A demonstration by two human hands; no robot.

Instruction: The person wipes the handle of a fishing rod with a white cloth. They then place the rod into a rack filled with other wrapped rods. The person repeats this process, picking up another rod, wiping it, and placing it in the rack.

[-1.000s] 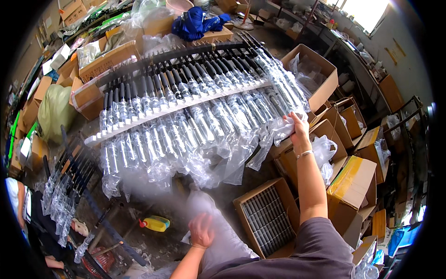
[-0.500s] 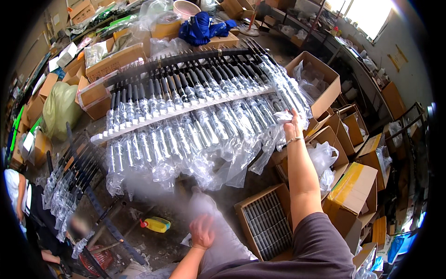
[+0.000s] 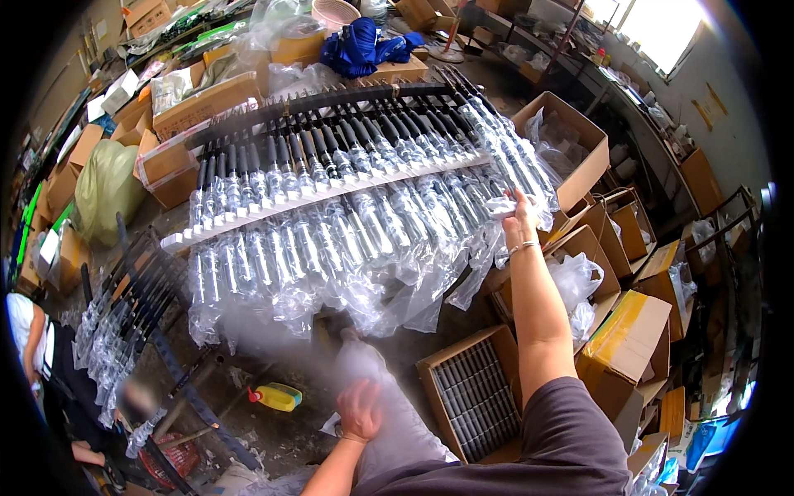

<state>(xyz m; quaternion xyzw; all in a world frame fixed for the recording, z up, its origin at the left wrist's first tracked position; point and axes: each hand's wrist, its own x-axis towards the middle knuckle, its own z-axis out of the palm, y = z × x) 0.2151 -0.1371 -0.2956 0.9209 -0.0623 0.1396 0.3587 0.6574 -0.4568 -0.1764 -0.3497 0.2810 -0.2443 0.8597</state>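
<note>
Many long rods with black grips, in clear plastic sleeves (image 3: pixel 347 236), lie side by side across a white notched strip (image 3: pixel 331 194). On the right end, several sleeved rods (image 3: pixel 504 140) are bunched on top of the row. My right hand (image 3: pixel 519 218) reaches there, closed on the crumpled end of a clear plastic sleeve (image 3: pixel 501 206). Low in the middle, my left hand (image 3: pixel 361 411) rests over my light-coloured trouser leg (image 3: pixel 397 426); its fingers look blurred but stretched out, holding nothing I can see.
An open carton (image 3: pixel 473 395) of grey tubes stands near my right arm. More cartons (image 3: pixel 624 335) crowd the right. A yellow bottle (image 3: pixel 277 397) lies on the floor beside another rack of rods (image 3: pixel 136 289). At far left sits another person (image 3: pixel 62 372).
My right hand has shifted very slightly upward and left with the sleeve end. My left hand stays in place.
</note>
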